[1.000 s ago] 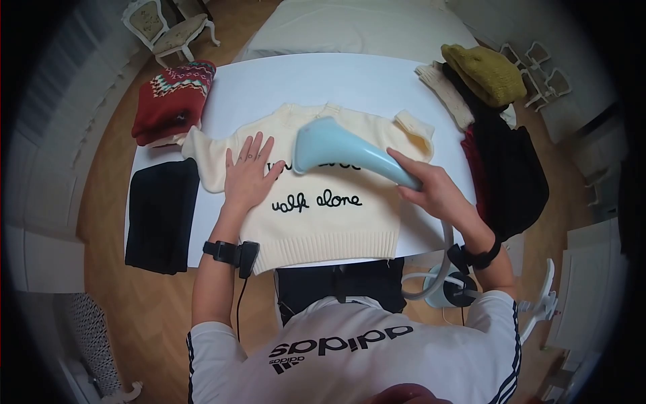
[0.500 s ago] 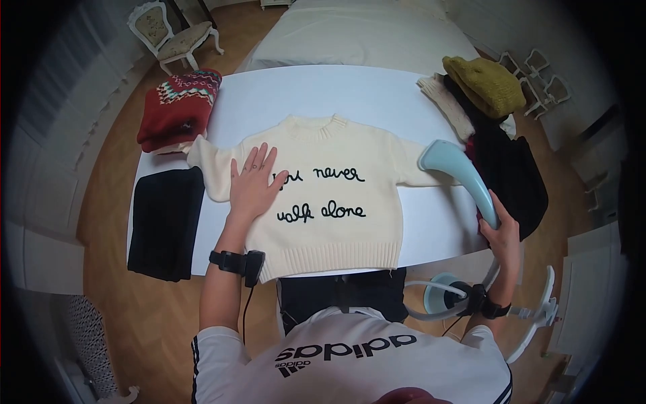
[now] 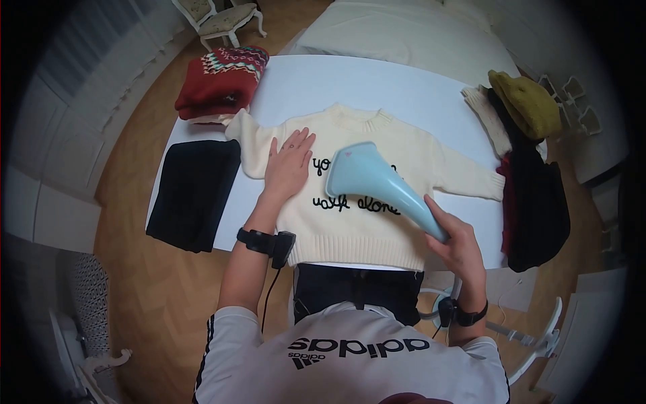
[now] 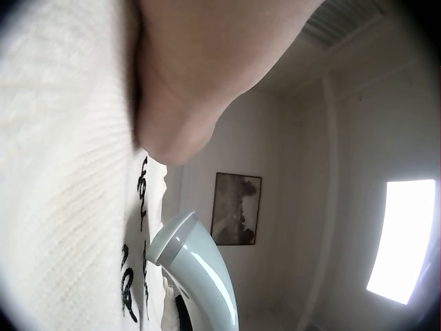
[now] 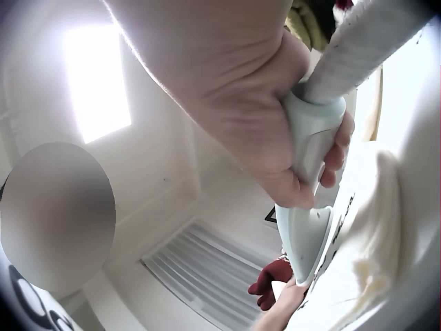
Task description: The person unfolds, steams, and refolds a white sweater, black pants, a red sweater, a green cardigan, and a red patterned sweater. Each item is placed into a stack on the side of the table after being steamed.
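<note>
A cream knit sweater (image 3: 350,239) with black lettering lies spread on the white table (image 3: 323,77). My left hand (image 3: 288,168) rests on the sweater's chest, to the left of the letters, fingers extended. In my right hand (image 3: 459,246) I grip the handle of a light blue garment steamer (image 3: 373,182). Its wide head is over the middle of the lettering and hides part of it. The right wrist view shows my fingers curled round the handle, with a pale hose (image 5: 372,48) running from its end. In the left wrist view the steamer head (image 4: 176,238) is close over the letters.
A folded red patterned sweater (image 3: 219,84) and a folded black garment (image 3: 194,195) lie on the left. On the right are a mustard knit (image 3: 528,108) and black clothing (image 3: 538,215). The steamer's stand (image 3: 538,343) is on the floor at right.
From the lettering, the steamer went right to the sweater's right-side sleeve, then back over the lettering. That sleeve, folded up earlier, now lies stretched out. The left hand stays on the sweater.
</note>
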`<action>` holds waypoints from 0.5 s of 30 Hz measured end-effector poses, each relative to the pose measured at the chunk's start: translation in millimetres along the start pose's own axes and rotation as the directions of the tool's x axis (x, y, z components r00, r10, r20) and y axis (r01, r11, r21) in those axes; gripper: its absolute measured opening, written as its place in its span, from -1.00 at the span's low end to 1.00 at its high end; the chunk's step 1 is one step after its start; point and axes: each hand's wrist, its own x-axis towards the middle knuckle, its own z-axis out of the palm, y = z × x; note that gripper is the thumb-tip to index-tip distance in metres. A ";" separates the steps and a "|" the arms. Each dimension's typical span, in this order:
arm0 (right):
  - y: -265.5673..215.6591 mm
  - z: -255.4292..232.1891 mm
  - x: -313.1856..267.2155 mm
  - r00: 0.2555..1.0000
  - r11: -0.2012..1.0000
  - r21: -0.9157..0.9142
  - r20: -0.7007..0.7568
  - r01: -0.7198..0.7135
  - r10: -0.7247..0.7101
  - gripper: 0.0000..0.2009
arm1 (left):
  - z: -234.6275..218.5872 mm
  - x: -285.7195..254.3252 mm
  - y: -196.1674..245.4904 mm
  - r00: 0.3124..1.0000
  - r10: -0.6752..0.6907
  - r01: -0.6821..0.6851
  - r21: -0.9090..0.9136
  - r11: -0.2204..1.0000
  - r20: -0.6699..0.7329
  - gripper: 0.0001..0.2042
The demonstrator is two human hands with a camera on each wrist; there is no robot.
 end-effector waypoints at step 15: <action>-21.2 -39.7 -71.3 0.999 0.999 -0.043 0.034 -0.005 0.007 -0.31 | -3.7 7.4 -18.1 0.987 -0.161 0.127 -0.580 0.804 -0.008 -0.69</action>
